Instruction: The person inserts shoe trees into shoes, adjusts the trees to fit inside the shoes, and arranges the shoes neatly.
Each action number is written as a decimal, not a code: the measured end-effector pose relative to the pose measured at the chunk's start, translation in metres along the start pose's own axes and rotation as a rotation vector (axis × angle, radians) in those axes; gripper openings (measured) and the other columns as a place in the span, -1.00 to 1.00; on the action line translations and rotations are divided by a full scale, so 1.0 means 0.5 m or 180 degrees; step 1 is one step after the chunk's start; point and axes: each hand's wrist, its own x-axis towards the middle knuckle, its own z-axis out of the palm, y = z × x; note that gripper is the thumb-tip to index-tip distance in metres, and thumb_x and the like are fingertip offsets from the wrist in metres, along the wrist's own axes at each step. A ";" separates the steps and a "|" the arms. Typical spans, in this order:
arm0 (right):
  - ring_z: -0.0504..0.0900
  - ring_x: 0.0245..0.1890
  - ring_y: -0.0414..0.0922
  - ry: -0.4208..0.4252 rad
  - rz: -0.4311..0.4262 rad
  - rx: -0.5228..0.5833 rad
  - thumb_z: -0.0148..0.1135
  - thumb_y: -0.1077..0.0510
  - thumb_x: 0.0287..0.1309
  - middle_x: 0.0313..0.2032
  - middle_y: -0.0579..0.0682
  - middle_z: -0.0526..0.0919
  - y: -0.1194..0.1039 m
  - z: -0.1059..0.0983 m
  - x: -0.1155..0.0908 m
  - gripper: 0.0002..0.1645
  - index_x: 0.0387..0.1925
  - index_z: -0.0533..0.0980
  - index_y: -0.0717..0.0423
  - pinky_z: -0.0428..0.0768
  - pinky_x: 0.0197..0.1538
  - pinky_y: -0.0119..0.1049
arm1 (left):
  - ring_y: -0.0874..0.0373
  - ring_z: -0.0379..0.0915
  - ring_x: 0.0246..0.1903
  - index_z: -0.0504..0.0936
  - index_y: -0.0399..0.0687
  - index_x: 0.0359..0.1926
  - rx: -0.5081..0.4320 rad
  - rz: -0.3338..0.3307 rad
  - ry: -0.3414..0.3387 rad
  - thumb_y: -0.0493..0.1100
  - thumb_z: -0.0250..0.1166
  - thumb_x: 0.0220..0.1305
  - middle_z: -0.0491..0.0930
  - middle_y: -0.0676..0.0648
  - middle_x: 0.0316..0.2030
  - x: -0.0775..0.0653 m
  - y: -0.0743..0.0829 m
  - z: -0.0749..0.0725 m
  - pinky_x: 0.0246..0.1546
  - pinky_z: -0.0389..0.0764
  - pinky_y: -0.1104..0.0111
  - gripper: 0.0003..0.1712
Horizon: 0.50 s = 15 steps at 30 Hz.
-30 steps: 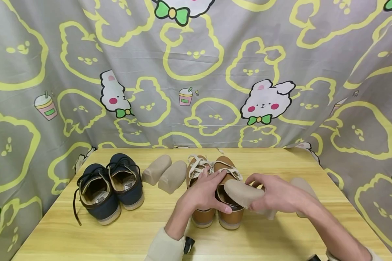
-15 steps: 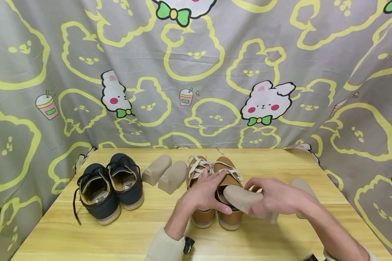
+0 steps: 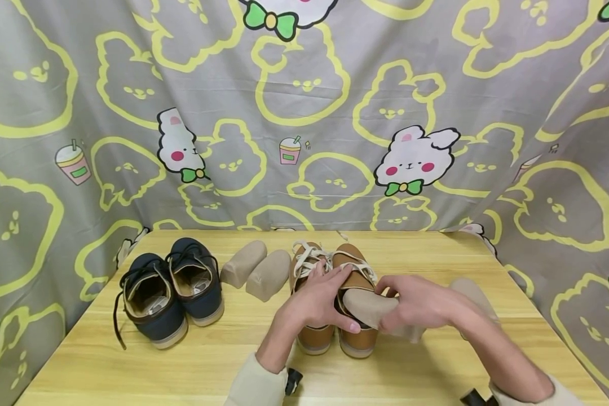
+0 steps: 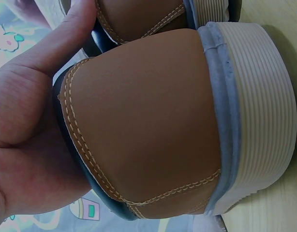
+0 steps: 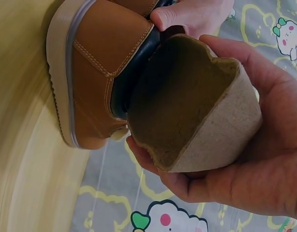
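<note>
A pair of brown shoes stands side by side on the table, heels toward me. My left hand lies over them, its fingers at the tongue and laces of the right brown shoe. Its thumb reaches the heel collar of that shoe. The heel of the left brown shoe fills the left wrist view. My right hand grips a beige moulded-paper shoe insert, hollow at its rear. The insert's rounded front tilts down into the right shoe's opening, with its front end partly inside.
Two similar inserts lie left of the brown shoes. Another insert lies right, partly behind my right arm. A pair of dark blue shoes stands at the left. A patterned grey curtain hangs around the table.
My right hand has lowered the insert and moved it slightly left and forward, so its front is deeper in the right brown shoe's opening. My left hand has stayed put.
</note>
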 end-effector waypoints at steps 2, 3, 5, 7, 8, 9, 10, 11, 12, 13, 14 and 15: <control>0.59 -0.21 -0.10 0.0015 -0.0010 -0.0040 0.48 -0.01 -0.19 -0.09 0.02 0.67 -0.003 0.001 0.004 -0.37 0.02 0.56 0.01 0.58 -0.19 -0.17 | -0.31 -0.33 0.59 0.10 0.10 0.61 0.0008 0.0003 0.0011 0.24 0.63 -0.09 0.15 -0.07 0.56 0.000 0.000 0.000 0.56 -0.09 -0.08 0.32; 0.59 -0.19 -0.10 0.0022 -0.0006 -0.0060 0.48 -0.02 -0.19 -0.08 0.02 0.67 -0.005 0.001 0.006 -0.36 0.03 0.56 0.01 0.58 -0.17 -0.17 | -0.31 -0.33 0.59 0.11 0.10 0.61 0.0011 0.0002 0.0016 0.24 0.63 -0.09 0.16 -0.06 0.56 0.000 0.000 0.001 0.56 -0.08 -0.09 0.32; 0.60 -0.16 -0.10 0.0029 0.0004 -0.0112 0.49 -0.04 -0.18 -0.06 0.02 0.67 -0.008 0.002 0.010 -0.35 0.03 0.55 0.01 0.58 -0.13 -0.16 | -0.31 -0.32 0.59 0.11 0.10 0.60 0.0010 0.0003 0.0023 0.24 0.63 -0.09 0.16 -0.05 0.56 -0.001 0.000 0.001 0.55 -0.06 -0.10 0.32; 0.60 -0.17 -0.10 0.0030 0.0037 -0.0123 0.49 -0.04 -0.19 -0.06 0.03 0.67 -0.011 0.003 0.014 -0.35 0.03 0.55 0.02 0.57 -0.13 -0.16 | -0.31 -0.32 0.59 0.12 0.09 0.60 0.0004 0.0006 0.0028 0.23 0.64 -0.10 0.17 -0.05 0.56 -0.001 0.000 0.001 0.55 -0.06 -0.10 0.32; 0.60 -0.19 -0.10 0.0033 0.0060 -0.0118 0.49 -0.04 -0.19 -0.08 0.02 0.67 -0.013 0.003 0.016 -0.36 0.02 0.55 0.02 0.57 -0.15 -0.16 | -0.31 -0.32 0.59 0.12 0.09 0.60 0.0000 0.0008 0.0031 0.23 0.64 -0.10 0.17 -0.05 0.56 -0.001 0.000 0.000 0.55 -0.06 -0.10 0.31; 0.59 -0.21 -0.10 0.0042 0.0071 -0.0116 0.49 -0.04 -0.18 -0.10 0.02 0.67 -0.014 0.004 0.017 -0.36 0.01 0.55 0.02 0.57 -0.17 -0.17 | -0.31 -0.32 0.59 0.13 0.08 0.60 0.0002 0.0017 0.0033 0.23 0.64 -0.09 0.17 -0.05 0.56 -0.002 0.000 0.000 0.55 -0.06 -0.10 0.31; 0.59 -0.23 -0.11 0.0051 0.0087 -0.0109 0.49 -0.05 -0.18 -0.12 0.02 0.68 -0.016 0.005 0.019 -0.37 0.00 0.55 0.02 0.57 -0.19 -0.18 | -0.32 -0.32 0.58 0.13 0.08 0.60 -0.0002 0.0024 0.0035 0.22 0.64 -0.09 0.17 -0.06 0.56 -0.002 0.000 0.000 0.55 -0.07 -0.10 0.31; 0.59 -0.26 -0.11 0.0063 0.0097 -0.0104 0.50 -0.04 -0.19 -0.14 0.01 0.68 -0.018 0.006 0.020 -0.38 -0.01 0.55 0.03 0.56 -0.22 -0.19 | -0.32 -0.32 0.58 0.13 0.07 0.60 -0.0004 0.0028 0.0035 0.22 0.64 -0.09 0.17 -0.06 0.56 -0.002 0.000 -0.001 0.55 -0.07 -0.10 0.31; 0.59 -0.27 -0.11 0.0077 0.0102 -0.0101 0.50 -0.04 -0.19 -0.15 0.01 0.68 -0.020 0.007 0.021 -0.39 -0.02 0.55 0.03 0.56 -0.23 -0.20 | -0.32 -0.33 0.58 0.13 0.07 0.60 -0.0006 0.0030 0.0034 0.22 0.64 -0.09 0.17 -0.06 0.56 -0.002 0.000 -0.001 0.55 -0.07 -0.10 0.31; 0.58 -0.29 -0.11 0.0088 0.0108 -0.0100 0.50 -0.04 -0.19 -0.17 0.01 0.68 -0.020 0.008 0.022 -0.39 -0.03 0.55 0.03 0.56 -0.24 -0.20 | -0.32 -0.32 0.58 0.13 0.06 0.60 -0.0003 0.0036 0.0036 0.22 0.64 -0.09 0.18 -0.06 0.55 -0.002 0.000 -0.001 0.55 -0.08 -0.10 0.30; 0.58 -0.30 -0.11 0.0100 0.0110 -0.0107 0.50 -0.03 -0.19 -0.18 0.01 0.67 -0.021 0.008 0.023 -0.40 -0.04 0.54 0.04 0.55 -0.26 -0.21 | -0.32 -0.33 0.58 0.13 0.06 0.60 -0.0007 0.0036 0.0034 0.22 0.64 -0.08 0.17 -0.06 0.56 -0.002 -0.001 -0.001 0.56 -0.08 -0.09 0.30; 0.58 -0.30 -0.11 0.0110 0.0116 -0.0114 0.50 -0.03 -0.20 -0.19 0.01 0.67 -0.022 0.009 0.023 -0.40 -0.04 0.53 0.04 0.55 -0.27 -0.21 | -0.32 -0.33 0.58 0.13 0.06 0.60 -0.0004 0.0039 0.0034 0.22 0.64 -0.08 0.17 -0.06 0.56 -0.002 -0.001 -0.001 0.56 -0.08 -0.09 0.30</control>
